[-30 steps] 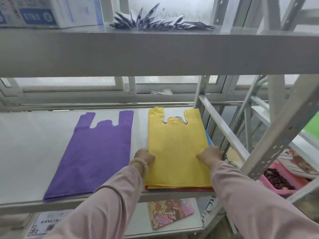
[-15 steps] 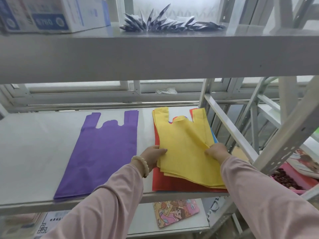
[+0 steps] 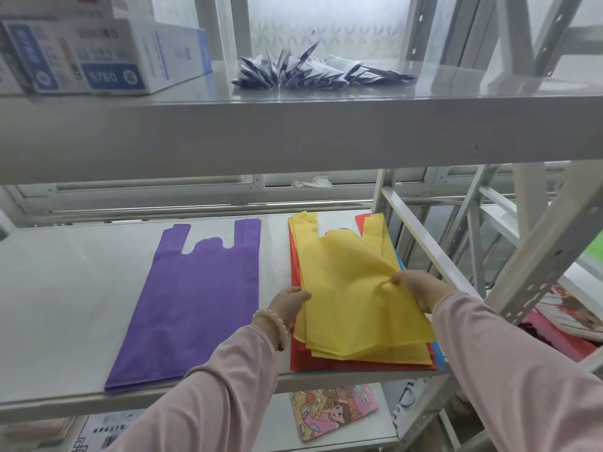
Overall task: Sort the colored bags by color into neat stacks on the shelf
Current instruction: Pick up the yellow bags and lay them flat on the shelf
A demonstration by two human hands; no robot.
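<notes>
Bags of yellow non-woven fabric (image 3: 352, 305), cut with vest handles, lie fanned on top of a mixed pile of red and blue bags (image 3: 326, 362) at the right end of the grey metal shelf (image 3: 65, 305), between our hands. Their long axis runs away from us, handles toward the window (image 3: 326, 34). Our left hand (image 3: 288, 303) curls round their left edge, thumb on top; our right hand (image 3: 417, 288) pinches a raised fold in the topmost one. The stack of purple non-woven bags (image 3: 195, 298) lies parallel, just beside the pile on our left, so the left hand is nearer it and the shelf surface beyond, where we judge the yellow sheaf should go. We cannot count the yellow bags, see the left fingertips beneath them, or tell what lies under the red; blue shows only as a sliver on the right.
</notes>
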